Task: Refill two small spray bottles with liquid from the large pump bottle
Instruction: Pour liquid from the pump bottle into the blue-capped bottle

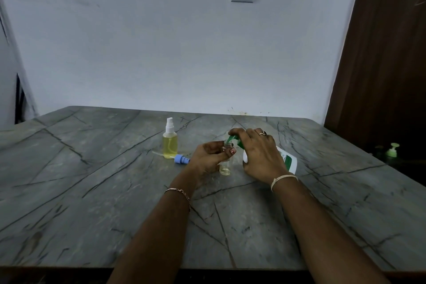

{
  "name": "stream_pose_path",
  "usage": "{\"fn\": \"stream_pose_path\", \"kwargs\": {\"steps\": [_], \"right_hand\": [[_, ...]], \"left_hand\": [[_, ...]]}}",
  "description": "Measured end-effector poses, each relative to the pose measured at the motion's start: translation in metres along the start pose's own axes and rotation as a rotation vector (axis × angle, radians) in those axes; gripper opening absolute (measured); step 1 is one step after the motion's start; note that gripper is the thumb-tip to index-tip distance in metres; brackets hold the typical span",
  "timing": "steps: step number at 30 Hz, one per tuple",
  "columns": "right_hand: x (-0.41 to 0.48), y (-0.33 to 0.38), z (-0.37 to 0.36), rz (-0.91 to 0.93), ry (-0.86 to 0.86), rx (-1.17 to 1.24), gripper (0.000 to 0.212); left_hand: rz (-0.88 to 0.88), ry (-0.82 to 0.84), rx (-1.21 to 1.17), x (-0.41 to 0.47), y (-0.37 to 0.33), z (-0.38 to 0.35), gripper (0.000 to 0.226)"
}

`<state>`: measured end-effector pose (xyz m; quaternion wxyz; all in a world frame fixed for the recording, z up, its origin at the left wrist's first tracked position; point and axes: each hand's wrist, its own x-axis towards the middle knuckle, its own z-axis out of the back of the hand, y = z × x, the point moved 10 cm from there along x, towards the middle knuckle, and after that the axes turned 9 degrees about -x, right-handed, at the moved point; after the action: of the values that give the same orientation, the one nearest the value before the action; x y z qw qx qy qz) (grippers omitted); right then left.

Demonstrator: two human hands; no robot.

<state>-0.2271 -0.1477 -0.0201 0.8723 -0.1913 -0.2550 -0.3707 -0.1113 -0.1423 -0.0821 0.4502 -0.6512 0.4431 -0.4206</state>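
My left hand pinches the small clear plastic spray bottle on the grey table, my right hand grips the green head of the tilted large white pump bottle, and 1 misaimed squirt could miss the narrow mouth.

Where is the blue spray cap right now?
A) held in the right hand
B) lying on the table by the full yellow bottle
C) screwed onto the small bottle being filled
B: the blue spray cap lies loose on the table, right beside the full yellow bottle.
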Motion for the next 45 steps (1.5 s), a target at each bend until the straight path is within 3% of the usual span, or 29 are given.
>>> {"fn": "stream_pose_path", "kwargs": {"steps": [10, 21, 24, 29, 37, 45], "right_hand": [[-0.0058, -0.0006, 0.0002, 0.041, -0.052, -0.163, 0.115], [-0.0016, -0.002, -0.0016, 0.01, -0.026, -0.056, 0.084], [-0.0012, -0.0009, -0.0004, 0.014, -0.048, -0.048, 0.08], [-0.0011, 0.0, -0.0002, 0.015, -0.037, -0.076, 0.084], [-0.007, -0.0023, -0.0032, 0.041, -0.05, -0.18, 0.112], [-0.0035, -0.0021, -0.0033, 0.021, -0.014, -0.116, 0.092]], "left_hand": [[0.005, 0.018, -0.025, -0.0013, -0.0003, -0.0021, 0.031], [-0.005, 0.023, -0.033, -0.0031, -0.0011, -0.0023, 0.02], [0.002, 0.023, -0.018, -0.0028, -0.0001, -0.0021, 0.026], [-0.009, 0.032, -0.03, -0.0056, -0.0041, -0.0047, 0.016], [0.006, 0.018, -0.021, -0.0065, -0.002, -0.0046, 0.015], [0.004, 0.014, -0.025, -0.0048, -0.0017, -0.0031, 0.016]]}}
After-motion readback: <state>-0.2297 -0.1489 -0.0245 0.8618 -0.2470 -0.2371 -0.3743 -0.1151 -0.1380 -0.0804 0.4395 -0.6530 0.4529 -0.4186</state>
